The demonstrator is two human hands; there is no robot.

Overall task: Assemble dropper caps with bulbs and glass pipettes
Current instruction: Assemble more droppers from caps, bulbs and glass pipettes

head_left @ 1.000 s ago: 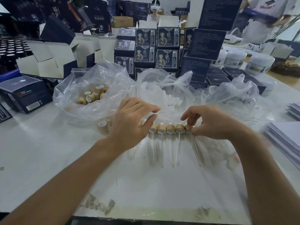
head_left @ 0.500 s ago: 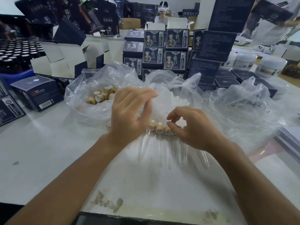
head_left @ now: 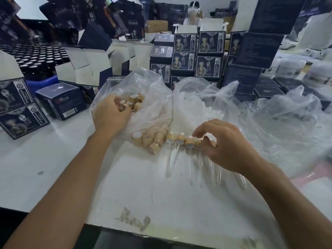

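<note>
While reaching into the clear bag (head_left: 143,90) on the left, left hand (head_left: 109,114) deep among loose wooden caps (head_left: 133,103), fingers curled down onto the pile; whether a cap is actually caught in that grip cannot be told. Below the bag's mouth, a small heap of spilled caps (head_left: 149,141) lying on the white desk (head_left: 53,159).

Over to the right hand (head_left: 224,146): hovering low over a row of assembled droppers (head_left: 181,141), fingers loosely bent, fingertips (head_left: 196,134) just at the wooden collars, nothing clearly pinched, so a released grip. About 4 collars showing in the row, white bulbs pointing away, glass pipettes (head_left: 169,160) lying flat on the desk and pointing toward the near edge, more glass partly hidden under the palm.

Behind the row, a second bag (head_left: 197,97) holding white bulbs (head_left: 213,114), and a third crumpled bag (head_left: 287,112) farther right. Beyond, stacks of dark printed boxes (head_left: 195,56), open white cartons (head_left: 86,67) and white jars (head_left: 291,67).
</note>
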